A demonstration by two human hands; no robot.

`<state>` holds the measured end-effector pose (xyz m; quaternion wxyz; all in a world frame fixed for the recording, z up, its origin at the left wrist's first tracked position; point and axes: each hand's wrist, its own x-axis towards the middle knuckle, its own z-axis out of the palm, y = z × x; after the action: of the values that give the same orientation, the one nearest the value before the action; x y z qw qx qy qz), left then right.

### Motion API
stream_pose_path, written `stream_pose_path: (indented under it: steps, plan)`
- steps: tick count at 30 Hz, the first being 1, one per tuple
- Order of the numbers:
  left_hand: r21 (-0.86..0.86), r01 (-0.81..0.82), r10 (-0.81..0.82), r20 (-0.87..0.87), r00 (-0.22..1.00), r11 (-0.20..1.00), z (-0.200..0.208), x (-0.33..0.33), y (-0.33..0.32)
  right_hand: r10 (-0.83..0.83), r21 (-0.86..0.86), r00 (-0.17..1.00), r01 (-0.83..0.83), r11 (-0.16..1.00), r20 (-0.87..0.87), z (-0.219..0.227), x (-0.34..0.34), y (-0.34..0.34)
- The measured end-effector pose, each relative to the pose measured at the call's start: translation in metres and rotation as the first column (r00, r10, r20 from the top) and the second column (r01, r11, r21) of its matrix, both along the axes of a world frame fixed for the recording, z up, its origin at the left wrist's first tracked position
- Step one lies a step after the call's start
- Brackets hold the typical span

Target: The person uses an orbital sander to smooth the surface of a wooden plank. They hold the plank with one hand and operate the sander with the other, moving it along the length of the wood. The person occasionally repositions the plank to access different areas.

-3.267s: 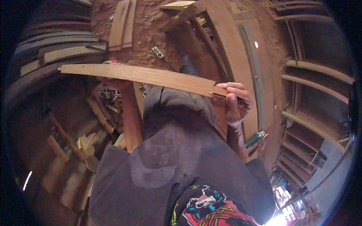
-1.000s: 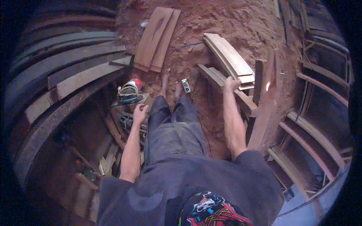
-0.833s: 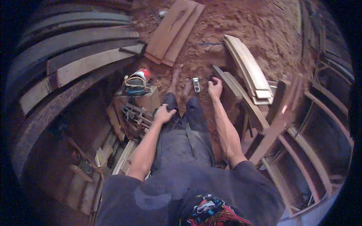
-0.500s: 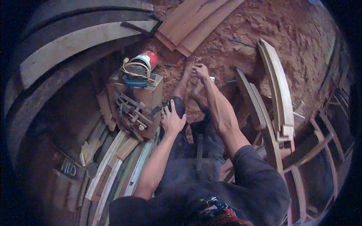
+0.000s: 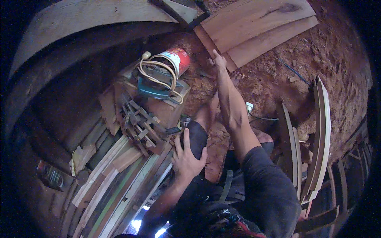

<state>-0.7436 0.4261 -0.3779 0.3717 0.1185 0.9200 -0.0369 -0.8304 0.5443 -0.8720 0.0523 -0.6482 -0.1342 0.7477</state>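
Observation:
My left hand rests on my bent left knee, its fingers spread over the dark cloth and holding nothing. My right arm stretches far ahead. At its end, my right hand is by the near end of the wide reddish-brown planks on the ground. One finger points out and the others are partly bent; no object shows in it. Whether a fingertip touches the lower plank cannot be made out. My bare foot is just right of that hand.
On the left, a wooden box bears a blue power tool with a coiled pale cord, a red-and-white can and several small wooden pieces. Long strips lie nearer. Curved boards lean at the right over sawdust-covered ground.
My right hand has moved from beside my foot to the end of the planks, and a finger has straightened. My left hand stays on the knee. The whole view has shifted.

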Motion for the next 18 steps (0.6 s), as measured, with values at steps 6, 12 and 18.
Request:
stream_pose_path:
  steps: [6, 12, 18]
  plan:
    - [-0.02, -0.024, 0.025, 0.037, 0.999, 1.0, -0.002, -0.002, 0.007, 0.418, 0.272, 0.878, -0.471, 0.839, 0.233, -0.002, 0.053, 0.018]
    - [0.017, 0.034, -0.035, 0.121, 0.992, 0.999, 0.01, 0.0, 0.01, 0.18, 0.539, 0.947, -0.301, 0.787, 0.267, 0.16, 0.153, 0.095]
    - [0.095, 0.008, -0.038, 0.314, 0.949, 0.995, 0.021, -0.004, 0.011, 0.184, 0.583, 0.97, -0.242, 0.776, 0.159, 0.421, 0.219, 0.287]
